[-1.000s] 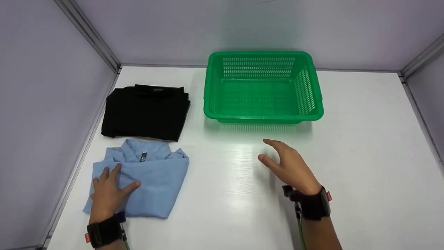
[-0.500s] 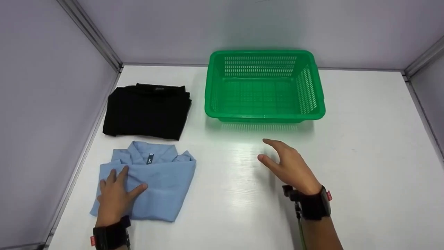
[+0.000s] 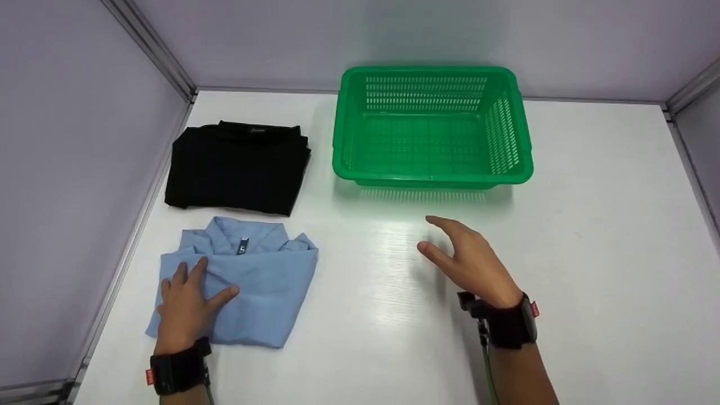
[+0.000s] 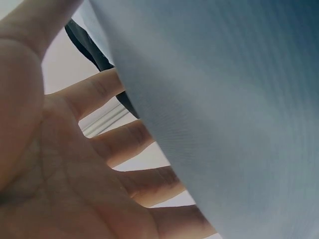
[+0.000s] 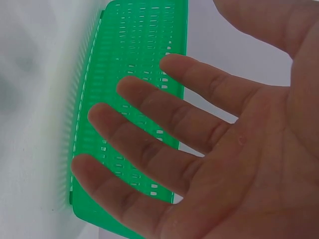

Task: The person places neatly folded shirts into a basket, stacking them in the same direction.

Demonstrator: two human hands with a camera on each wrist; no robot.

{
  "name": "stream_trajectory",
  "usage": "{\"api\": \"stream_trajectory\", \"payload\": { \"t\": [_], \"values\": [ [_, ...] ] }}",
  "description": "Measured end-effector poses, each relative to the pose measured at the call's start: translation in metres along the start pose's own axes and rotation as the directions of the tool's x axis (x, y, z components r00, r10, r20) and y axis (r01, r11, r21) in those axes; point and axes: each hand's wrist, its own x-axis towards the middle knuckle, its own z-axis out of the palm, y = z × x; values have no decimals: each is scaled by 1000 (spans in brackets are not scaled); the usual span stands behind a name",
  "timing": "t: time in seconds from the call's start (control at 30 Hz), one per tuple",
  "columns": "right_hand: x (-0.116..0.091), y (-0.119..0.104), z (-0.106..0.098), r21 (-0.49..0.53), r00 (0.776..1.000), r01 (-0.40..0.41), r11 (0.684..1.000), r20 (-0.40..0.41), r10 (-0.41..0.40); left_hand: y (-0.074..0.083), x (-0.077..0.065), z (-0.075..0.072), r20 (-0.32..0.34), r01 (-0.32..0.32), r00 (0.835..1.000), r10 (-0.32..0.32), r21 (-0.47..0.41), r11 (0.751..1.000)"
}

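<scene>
A folded light-blue collared shirt (image 3: 259, 298) lies at the table's left front, its dark label showing inside the collar. My left hand (image 3: 183, 315) rests on its left part with fingers spread. Up close in the left wrist view, blue cloth (image 4: 214, 124) fills the right side and hides the fingertips of the left hand (image 4: 75, 164). To the right, my right hand (image 3: 472, 264) hovers above the table, holding nothing. In the right wrist view, the straight fingers of the right hand (image 5: 224, 149) spread in front of the green basket (image 5: 134, 40).
Behind the blue shirt lies a folded black garment (image 3: 236, 169), close to the shirt's collar. A green plastic basket (image 3: 433, 181) with slotted walls and nothing inside stands at the back middle of the white table (image 3: 607, 253). Partition walls (image 3: 56, 169) border the table.
The blue shirt has slid slightly right under my left hand, away from the left edge. The right hand has barely moved. The whole view has shifted a little.
</scene>
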Motion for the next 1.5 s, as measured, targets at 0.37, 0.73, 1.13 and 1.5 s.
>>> {"api": "stream_trajectory", "payload": {
  "t": [0.37,0.73,1.13,1.5],
  "values": [
    [1,-3,5,-8,1000,7,1000,11,-7,5,-4,3,0,-6,1000,6,-11,1000],
    [2,-7,11,-31,999,37,999,14,-37,31,-13,21,-3,-40,999,40,47,998],
    [3,-19,26,-71,997,76,995,15,-75,55,-30,38,-17,-94,995,96,109,990],
    [-8,-41,42,-134,986,164,977,7,-165,84,-38,60,-102,-153,980,172,177,972]
  ]
}}
